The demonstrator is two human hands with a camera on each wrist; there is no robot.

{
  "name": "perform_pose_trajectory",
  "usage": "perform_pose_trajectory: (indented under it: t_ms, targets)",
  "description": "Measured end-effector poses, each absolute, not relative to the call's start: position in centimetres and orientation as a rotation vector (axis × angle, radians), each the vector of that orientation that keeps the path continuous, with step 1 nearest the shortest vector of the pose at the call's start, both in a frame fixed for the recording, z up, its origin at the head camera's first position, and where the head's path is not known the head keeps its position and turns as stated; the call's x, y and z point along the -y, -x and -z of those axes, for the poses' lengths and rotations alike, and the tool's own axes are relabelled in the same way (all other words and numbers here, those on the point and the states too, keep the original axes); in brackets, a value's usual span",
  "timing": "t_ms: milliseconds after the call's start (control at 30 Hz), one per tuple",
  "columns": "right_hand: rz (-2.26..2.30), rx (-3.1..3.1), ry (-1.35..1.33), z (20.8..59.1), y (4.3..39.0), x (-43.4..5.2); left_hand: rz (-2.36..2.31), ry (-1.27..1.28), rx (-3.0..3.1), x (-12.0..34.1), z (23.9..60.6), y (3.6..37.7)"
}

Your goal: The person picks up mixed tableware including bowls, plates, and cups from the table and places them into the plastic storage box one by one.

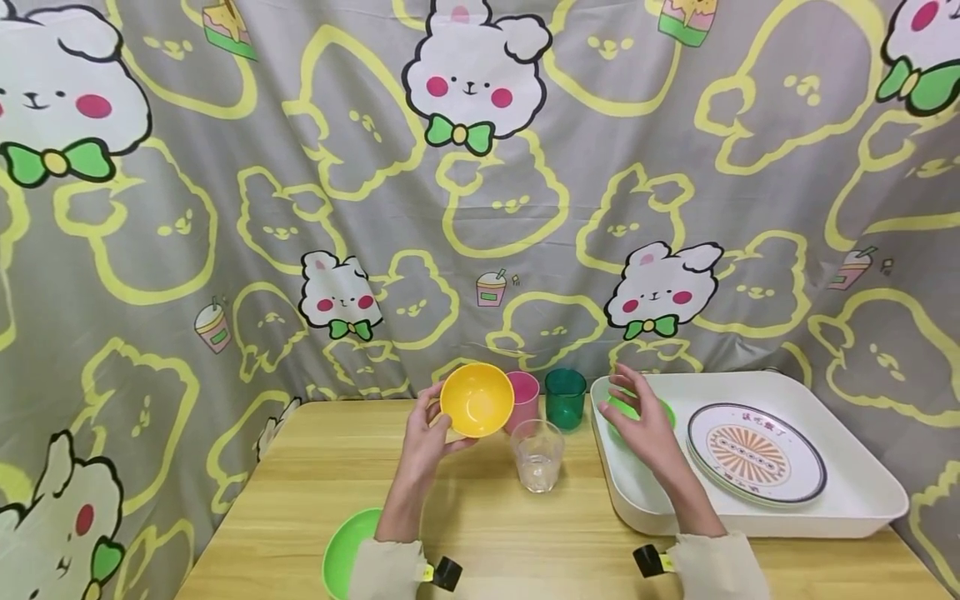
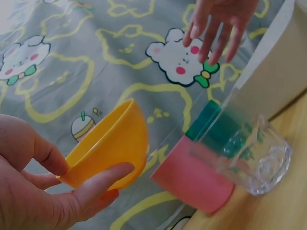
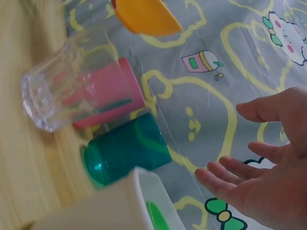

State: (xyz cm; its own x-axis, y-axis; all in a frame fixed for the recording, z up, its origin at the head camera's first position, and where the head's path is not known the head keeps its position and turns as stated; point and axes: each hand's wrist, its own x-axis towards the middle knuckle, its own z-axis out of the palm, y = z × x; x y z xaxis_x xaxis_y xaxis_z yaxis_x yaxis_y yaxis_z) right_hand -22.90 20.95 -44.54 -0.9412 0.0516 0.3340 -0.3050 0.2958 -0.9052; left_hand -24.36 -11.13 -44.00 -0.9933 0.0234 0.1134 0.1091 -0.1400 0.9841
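Using the clear glass (image 1: pixel 537 455) mid-counter (image 1: pixel 300 483) as the reference: a green bowl (image 1: pixel 347 552) sits well to its left at the near edge, inside not visible. Left hand (image 1: pixel 426 440) pinches an empty yellow bowl (image 1: pixel 477 400), tilted, up off the counter just left of the glass. Glass looks empty. Behind it stand a pink cup (image 1: pixel 523 400) and a teal cup (image 1: pixel 565 398). To its right, a white tray (image 1: pixel 862 500) holds a green dish (image 1: pixel 660 410) and patterned plates (image 1: pixel 757 454). Right hand (image 1: pixel 643 421) hovers over that dish, fingers spread, holding nothing.
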Motion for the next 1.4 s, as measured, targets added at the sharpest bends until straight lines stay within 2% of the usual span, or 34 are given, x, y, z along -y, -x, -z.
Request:
perform_pose_trajectory:
  t_ms: [433,967,1200,1400]
  targets:
    - [-1.768,2.21,-0.272,44.9,22.2,-19.1,2.453,0.268,1.989,9.8,44.4,24.1]
    - [-1.845,2.157,-0.445,46.6,21.8,-17.2,2.577,0.407,1.975,8.9,45.2,23.4]
    - [-1.932,2.177,-0.393,46.6,22.1,-15.8,2.582,0.424,2.031,8.5,45.5,23.6]
    - [-1.818,2.275,-0.358,46.2,22.5,-15.4,2.587,0.446,2.043,8.2,45.3,23.5]
